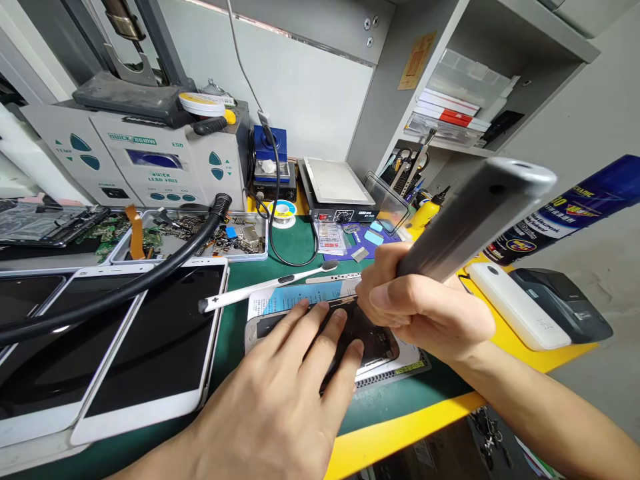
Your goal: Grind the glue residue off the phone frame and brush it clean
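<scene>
A dark phone part lies on a printed sheet on the green mat. My left hand rests on it with the fingers spread, pressing flat on its left and middle. Over its right end, my right hand is closed around a thick grey tool, which points up and to the right. The tool's lower tip is hidden behind my fingers. A white toothbrush lies just behind the sheet.
Phones with white frames lie at the left, under a black hose. Behind are a hot air station, a tray of circuit boards and a heating plate. A blue spray can and white device are at the right.
</scene>
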The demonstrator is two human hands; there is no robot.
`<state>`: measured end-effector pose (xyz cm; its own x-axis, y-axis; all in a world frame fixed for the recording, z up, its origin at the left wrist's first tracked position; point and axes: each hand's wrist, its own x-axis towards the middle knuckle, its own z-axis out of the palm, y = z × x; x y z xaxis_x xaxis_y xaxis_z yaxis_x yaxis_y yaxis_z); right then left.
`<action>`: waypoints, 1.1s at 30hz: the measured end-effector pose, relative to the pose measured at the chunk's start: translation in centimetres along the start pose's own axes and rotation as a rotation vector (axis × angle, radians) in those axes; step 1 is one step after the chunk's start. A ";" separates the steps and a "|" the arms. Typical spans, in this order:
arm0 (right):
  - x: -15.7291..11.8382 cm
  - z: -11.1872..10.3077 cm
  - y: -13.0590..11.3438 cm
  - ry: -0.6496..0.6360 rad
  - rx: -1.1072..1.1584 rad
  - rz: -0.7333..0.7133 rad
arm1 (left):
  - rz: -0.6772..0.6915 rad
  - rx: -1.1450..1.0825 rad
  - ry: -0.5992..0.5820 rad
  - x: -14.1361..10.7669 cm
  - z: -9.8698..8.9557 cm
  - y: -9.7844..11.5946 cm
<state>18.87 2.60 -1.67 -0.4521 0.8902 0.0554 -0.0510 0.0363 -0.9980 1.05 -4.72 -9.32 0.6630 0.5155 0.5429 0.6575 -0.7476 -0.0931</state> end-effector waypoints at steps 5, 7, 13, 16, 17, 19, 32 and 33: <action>-0.2 0.1 -0.2 0.001 -0.024 0.031 | 0.012 0.016 0.012 -0.4 -0.4 0.1; -0.2 0.1 -0.4 0.010 -0.035 0.047 | 0.002 0.013 0.008 -0.6 -0.4 0.2; -0.4 0.3 -0.7 0.005 -0.056 0.084 | 0.017 0.010 0.032 -0.7 -0.1 0.3; -0.2 0.3 -0.6 0.047 -0.010 0.060 | 0.011 0.023 0.048 -0.4 0.0 0.2; -0.2 0.3 -0.6 0.050 0.009 0.048 | 0.007 0.028 0.060 -0.3 0.0 0.2; 0.0 0.2 -0.5 0.012 0.024 0.073 | -0.006 0.023 0.050 -0.2 -0.2 0.2; 0.0 0.1 -0.4 0.037 0.029 0.072 | 0.002 0.014 0.027 0.2 -0.2 0.1; 0.0 0.1 -0.4 0.043 0.035 0.065 | 0.003 0.016 0.021 0.2 -0.2 0.1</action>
<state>18.82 2.57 -1.26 -0.4167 0.9090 -0.0113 -0.0544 -0.0373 -0.9978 1.21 -4.75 -9.07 0.6574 0.5040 0.5601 0.6611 -0.7425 -0.1078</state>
